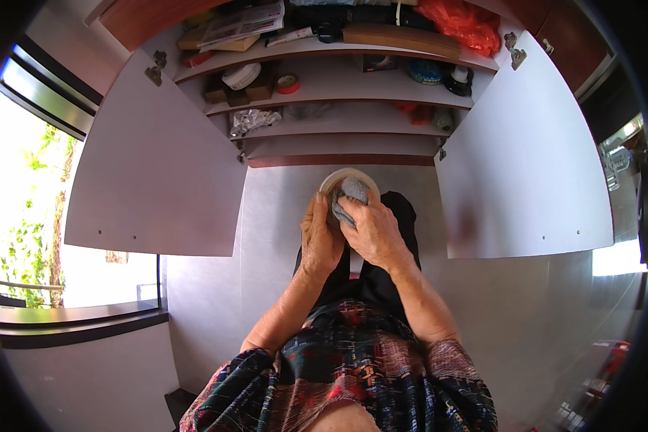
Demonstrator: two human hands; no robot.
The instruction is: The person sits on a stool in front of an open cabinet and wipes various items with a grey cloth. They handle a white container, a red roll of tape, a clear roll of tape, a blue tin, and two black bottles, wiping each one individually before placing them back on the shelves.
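Observation:
A round, cream-rimmed, bowl-like thing (331, 179) is held out above my knees, in front of the open cabinet. My left hand (320, 241) grips its left side, with the fingers along the outer wall. Bunched in my right hand (376, 232) is a grey cloth (353, 189), pressed against the inside of the round thing. The cloth and both hands cover most of its inside and lower part, so I cannot tell its exact kind.
Two white cabinet doors, left (158, 165) and right (529, 158), stand wide open. Shelves hold a red tape roll (288, 84), crumpled foil (255, 122), a long cardboard box (401, 40) and a red plastic bag (462, 27). A window (29, 209) is at the left.

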